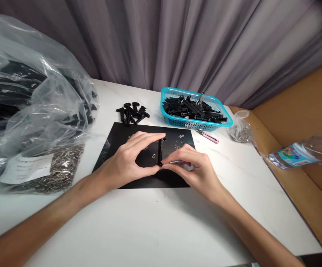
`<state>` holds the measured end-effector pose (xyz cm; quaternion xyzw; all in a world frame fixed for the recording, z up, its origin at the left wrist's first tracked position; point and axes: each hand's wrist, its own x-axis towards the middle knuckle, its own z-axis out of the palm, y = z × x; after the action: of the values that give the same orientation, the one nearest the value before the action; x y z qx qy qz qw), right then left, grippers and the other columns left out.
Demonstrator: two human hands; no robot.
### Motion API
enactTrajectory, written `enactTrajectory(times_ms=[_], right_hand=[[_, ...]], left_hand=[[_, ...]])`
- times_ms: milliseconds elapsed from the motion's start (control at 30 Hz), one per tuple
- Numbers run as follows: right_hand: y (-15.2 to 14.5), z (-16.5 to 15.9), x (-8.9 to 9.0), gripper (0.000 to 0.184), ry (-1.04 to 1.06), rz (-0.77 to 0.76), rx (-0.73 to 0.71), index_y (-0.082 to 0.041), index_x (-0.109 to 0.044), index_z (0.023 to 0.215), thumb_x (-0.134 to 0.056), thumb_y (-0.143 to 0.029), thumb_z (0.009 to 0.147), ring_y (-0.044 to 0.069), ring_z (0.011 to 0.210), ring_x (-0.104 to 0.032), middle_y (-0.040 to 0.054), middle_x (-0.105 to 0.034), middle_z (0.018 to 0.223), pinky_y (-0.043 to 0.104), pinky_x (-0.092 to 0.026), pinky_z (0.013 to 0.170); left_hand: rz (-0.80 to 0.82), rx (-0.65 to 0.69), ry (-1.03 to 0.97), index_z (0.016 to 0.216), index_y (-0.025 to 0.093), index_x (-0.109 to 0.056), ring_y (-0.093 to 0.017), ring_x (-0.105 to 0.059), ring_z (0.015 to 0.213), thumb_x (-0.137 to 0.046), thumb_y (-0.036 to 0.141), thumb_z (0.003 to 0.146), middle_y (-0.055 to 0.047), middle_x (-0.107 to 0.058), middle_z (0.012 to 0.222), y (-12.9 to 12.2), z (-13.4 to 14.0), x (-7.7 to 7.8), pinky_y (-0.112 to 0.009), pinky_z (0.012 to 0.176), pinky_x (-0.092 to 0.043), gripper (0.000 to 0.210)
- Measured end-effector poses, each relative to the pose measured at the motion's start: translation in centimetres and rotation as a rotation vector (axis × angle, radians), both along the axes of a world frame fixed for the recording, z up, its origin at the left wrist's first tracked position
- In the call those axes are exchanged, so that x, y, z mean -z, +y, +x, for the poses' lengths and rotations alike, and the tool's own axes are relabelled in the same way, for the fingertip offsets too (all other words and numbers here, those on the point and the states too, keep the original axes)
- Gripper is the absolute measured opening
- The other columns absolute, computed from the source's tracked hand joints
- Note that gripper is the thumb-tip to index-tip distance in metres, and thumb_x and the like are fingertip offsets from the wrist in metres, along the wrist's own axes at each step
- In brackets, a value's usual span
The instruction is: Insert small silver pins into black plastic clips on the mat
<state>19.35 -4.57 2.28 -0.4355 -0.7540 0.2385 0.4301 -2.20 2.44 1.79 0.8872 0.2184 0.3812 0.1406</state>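
Between the thumb and fingers of my left hand [127, 159] is a slim black plastic part [160, 152], held upright by its two ends. My right hand [191, 163] pinches at the lower end of that part; a thin metallic piece shows between its fingers, too small to name. Both hands are above a black mat [138, 181]. Small shiny metal pieces [180, 141] lie scattered on the mat, some partly hidden behind my left hand.
A blue basket [190, 124] full of black parts stands behind the mat, with a pink-handled cutter [208, 137] before it. Loose black parts [133, 113] lie to its left. Bags of metal pieces [58, 167] flank the area; a bottle [297, 154] lies right.
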Motion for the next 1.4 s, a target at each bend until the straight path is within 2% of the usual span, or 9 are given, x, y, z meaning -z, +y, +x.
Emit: enactTrajectory(times_ms=[67, 200, 400, 600, 733, 933, 1067, 1200, 1400], right_hand=[[0.0, 0.0, 0.0, 0.005, 0.005, -0.022, 0.016, -0.024, -0.076, 0.097, -0.072, -0.022, 0.095, 0.018, 0.085, -0.063, 0.0012, -0.077, 0.094, 0.034, -0.050, 0.077], [0.0, 0.1, -0.2, 0.006, -0.081, 0.044, 0.027, -0.024, -0.073, 0.094, -0.070, -0.019, 0.096, 0.019, 0.089, -0.063, 0.0024, -0.073, 0.094, 0.037, -0.047, 0.083], [-0.1, 0.7, -0.6, 0.017, -0.288, 0.199, -0.049, -0.022, -0.070, 0.100, -0.055, -0.018, 0.104, 0.020, 0.086, -0.057, 0.0059, -0.072, 0.097, 0.036, -0.048, 0.075], [-0.3, 0.3, -0.8, 0.021, -0.417, 0.246, -0.063, -0.020, -0.069, 0.101, -0.049, -0.016, 0.106, 0.020, 0.080, -0.053, 0.0070, -0.073, 0.096, 0.035, -0.047, 0.069], [-0.3, 0.7, -1.1, 0.020, -0.387, 0.188, -0.113, -0.021, -0.069, 0.104, -0.050, -0.016, 0.106, 0.020, 0.084, -0.053, 0.0070, -0.073, 0.101, 0.035, -0.048, 0.073], [0.4, 1.6, -1.5, 0.009, -0.174, -0.047, -0.213, -0.023, -0.072, 0.101, -0.063, -0.020, 0.101, 0.017, 0.094, -0.063, 0.0029, -0.073, 0.102, 0.035, -0.048, 0.090], [0.8, 1.5, -1.6, 0.010, -0.084, -0.126, -0.201, -0.023, -0.074, 0.097, -0.066, -0.028, 0.099, 0.018, 0.093, -0.064, 0.0036, -0.073, 0.098, 0.035, -0.051, 0.084], [0.9, 1.4, -1.7, 0.012, -0.071, -0.121, -0.209, -0.022, -0.074, 0.093, -0.067, -0.029, 0.099, 0.019, 0.092, -0.065, 0.0036, -0.074, 0.096, 0.036, -0.050, 0.089], [0.5, 1.4, -1.5, 0.011, -0.116, -0.068, -0.193, -0.023, -0.071, 0.095, -0.063, -0.024, 0.101, 0.018, 0.092, -0.064, 0.0027, -0.073, 0.100, 0.035, -0.048, 0.090]], left_hand=[[0.019, -0.005, -0.013, 0.143, 0.021, -0.054, -0.025, -0.063, 0.122, -0.075, 0.019, 0.086, -0.011, -0.068, 0.133, -0.1, 0.1, -0.1, -0.044, 0.107, -0.054, 0.062], [0.014, -0.010, -0.036, 0.143, 0.020, -0.055, -0.025, -0.063, 0.123, -0.075, 0.016, 0.085, -0.010, -0.068, 0.134, -0.1, 0.1, -0.3, -0.043, 0.108, -0.054, 0.062], [0.013, 0.030, -0.053, 0.142, 0.022, -0.055, -0.026, -0.064, 0.123, -0.076, 0.014, 0.082, -0.009, -0.069, 0.133, 0.1, 0.1, -0.2, -0.044, 0.106, -0.055, 0.064], [0.083, 0.014, -0.026, 0.141, 0.022, -0.057, -0.027, -0.067, 0.118, -0.074, 0.015, 0.084, -0.009, -0.072, 0.128, 0.1, 0.1, -0.1, -0.046, 0.103, -0.056, 0.060], [0.071, 0.014, -0.033, 0.139, 0.023, -0.059, -0.028, -0.067, 0.122, -0.079, 0.019, 0.080, -0.009, -0.072, 0.130, 0.1, 0.0, 0.0, -0.047, 0.106, -0.055, 0.061], [0.015, 0.036, -0.042, 0.136, 0.023, -0.062, -0.028, -0.068, 0.119, -0.082, 0.022, 0.078, -0.009, -0.073, 0.128, 0.1, 0.2, 0.0, -0.045, 0.104, -0.056, 0.062], [-0.029, 0.020, -0.048, 0.135, 0.024, -0.063, -0.027, -0.068, 0.118, -0.084, 0.025, 0.076, -0.007, -0.074, 0.126, 0.1, 0.2, -0.1, -0.043, 0.103, -0.056, 0.062], [-0.049, 0.018, -0.050, 0.133, 0.024, -0.064, -0.027, -0.068, 0.118, -0.084, 0.028, 0.076, -0.007, -0.074, 0.124, 0.1, 0.2, -0.1, -0.042, 0.103, -0.056, 0.061], [-0.053, 0.036, -0.044, 0.132, 0.021, -0.064, -0.027, -0.069, 0.116, -0.086, 0.023, 0.072, -0.009, -0.075, 0.123, 0.0, 0.3, -0.2, -0.044, 0.103, -0.055, 0.064]])
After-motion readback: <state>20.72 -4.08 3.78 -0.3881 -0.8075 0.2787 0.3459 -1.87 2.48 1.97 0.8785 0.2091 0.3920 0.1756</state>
